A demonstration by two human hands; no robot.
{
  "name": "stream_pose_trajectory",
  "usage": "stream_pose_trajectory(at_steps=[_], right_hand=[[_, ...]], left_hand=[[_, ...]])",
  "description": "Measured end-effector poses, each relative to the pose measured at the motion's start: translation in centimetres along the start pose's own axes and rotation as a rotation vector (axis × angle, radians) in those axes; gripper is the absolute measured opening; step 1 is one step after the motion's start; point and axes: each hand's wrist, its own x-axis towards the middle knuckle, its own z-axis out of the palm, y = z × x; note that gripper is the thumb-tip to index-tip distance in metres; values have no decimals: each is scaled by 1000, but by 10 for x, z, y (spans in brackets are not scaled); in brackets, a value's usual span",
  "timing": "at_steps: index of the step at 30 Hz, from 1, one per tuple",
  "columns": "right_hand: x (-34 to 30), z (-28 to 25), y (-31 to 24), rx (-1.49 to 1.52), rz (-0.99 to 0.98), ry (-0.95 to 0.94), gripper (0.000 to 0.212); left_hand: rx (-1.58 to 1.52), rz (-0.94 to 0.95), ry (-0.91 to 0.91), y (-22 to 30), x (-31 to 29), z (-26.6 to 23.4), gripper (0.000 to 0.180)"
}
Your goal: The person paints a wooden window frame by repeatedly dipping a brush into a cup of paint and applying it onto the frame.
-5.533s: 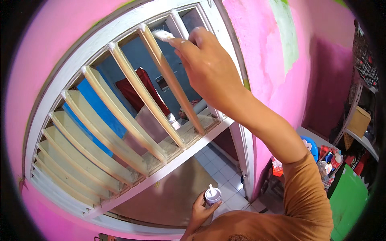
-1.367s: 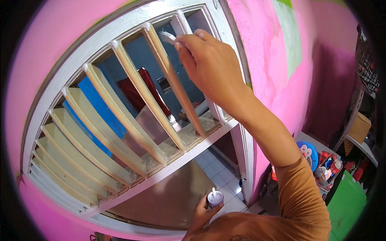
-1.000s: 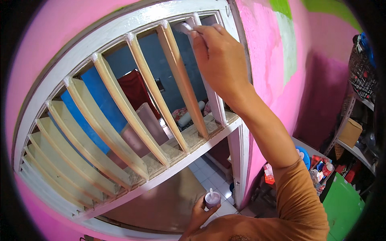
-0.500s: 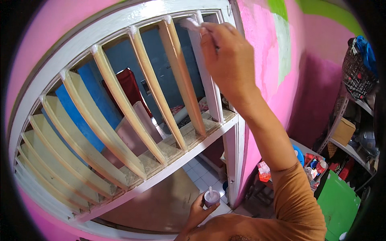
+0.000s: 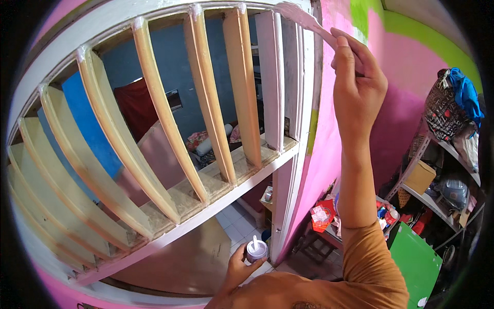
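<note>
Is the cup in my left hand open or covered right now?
Open: no lid covers the cup in your left hand, and a white stick pokes up out of its mouth.

One home, by my reading from the remote feed: pink wall (image 5: 406, 62), lime green band (image 5: 437, 46); white door frame (image 5: 282, 206); pale floor tiles (image 5: 234, 226); beyond the frame, red cloth (image 5: 138, 105) and patterned fabric (image 5: 196, 139); at right, metal shelf (image 5: 432, 204) carrying printed bag (image 5: 440, 110) and cardboard box (image 5: 420, 176).
</note>
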Motion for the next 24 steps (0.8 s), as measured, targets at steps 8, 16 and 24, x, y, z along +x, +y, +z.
stream_pose_trajectory(at_steps=[8,16,24], right_hand=[[-27,-13,-12,-243,-17,-175,16],[-25,-14,-16,-352,-188,-171,12],[-99,-56,-25,-542,-122,-497,12]], left_hand=[[-31,40,-70,-11,6,-8,61],[-64,33,-101,-3,5,-8,59],[-8,50,-66,-8,1,-14,61]])
